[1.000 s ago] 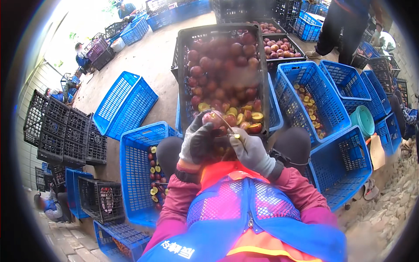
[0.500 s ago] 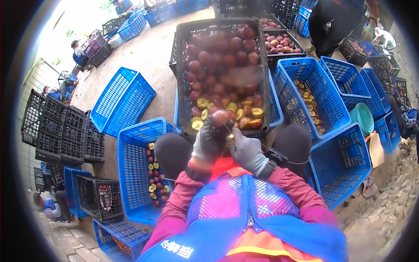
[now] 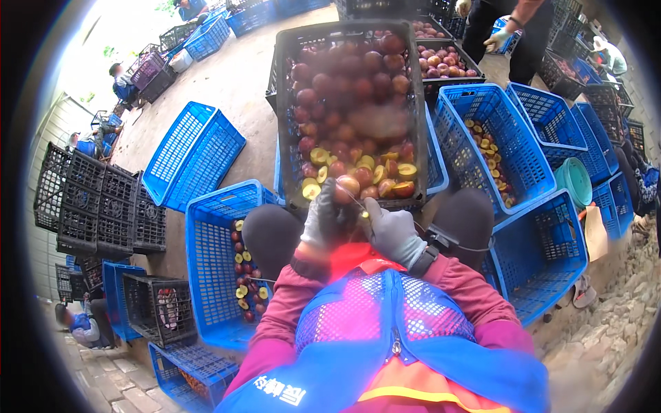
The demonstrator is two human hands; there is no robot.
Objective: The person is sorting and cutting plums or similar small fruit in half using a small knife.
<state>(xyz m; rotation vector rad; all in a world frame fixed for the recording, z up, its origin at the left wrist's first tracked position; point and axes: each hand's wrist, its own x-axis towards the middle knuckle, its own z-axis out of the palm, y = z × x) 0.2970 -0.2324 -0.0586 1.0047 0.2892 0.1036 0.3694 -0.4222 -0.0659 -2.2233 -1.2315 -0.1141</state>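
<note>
My left hand [image 3: 322, 221], in a grey glove with dark fingers, is closed round a reddish plum [image 3: 346, 186] at the near edge of a black crate [image 3: 418, 113]. Just to its right, my right hand [image 3: 396, 235], also gloved, grips a small knife [image 3: 364, 214] with a yellowish handle. The knife's thin blade points up toward the plum; whether it cuts into the skin cannot be made out. Whole plums fill the crate's far part, partly blurred. Halved plums [image 3: 406, 169] with yellow flesh lie along its near end.
Blue crates stand on both sides: the left one [image 3: 203, 261] and the right one [image 3: 496, 113] hold halved plums. Black crates [image 3: 89, 206] are stacked at far left. A green basin [image 3: 573, 180] sits at right. A person [image 3: 516, 31] stands at upper right; others work farther off.
My hands stay close together at the crate's near edge, with the plum and knife still held. The person at upper right has shifted, and a gloved hand and both legs now show there.
</note>
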